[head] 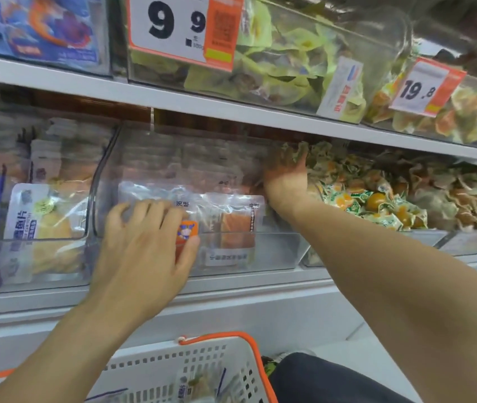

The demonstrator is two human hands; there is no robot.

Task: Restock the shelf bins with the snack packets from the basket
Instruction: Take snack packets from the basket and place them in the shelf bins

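Observation:
A clear shelf bin (pixel 278 251) on the middle shelf holds flat clear snack packets (pixel 231 219) with orange contents. My left hand (pixel 147 242) lies over the bin's front left, fingers spread on the packets and thumb pressed against an orange-labelled packet (pixel 186 229). My right hand (pixel 286 173) reaches deep into the bin's back right corner with its fingers straight against the stacked packets there. A white basket (pixel 202 370) with orange rim sits below, with a packet (pixel 193 385) inside.
A bin of yellow-and-purple packets (pixel 42 222) stands to the left. A bin of small green-and-orange wrapped snacks (pixel 377 199) stands to the right. The upper shelf carries more bins with price tags 9.9 (pixel 173 24) and 19.8 (pixel 417 88). My knee (pixel 333 379) is beside the basket.

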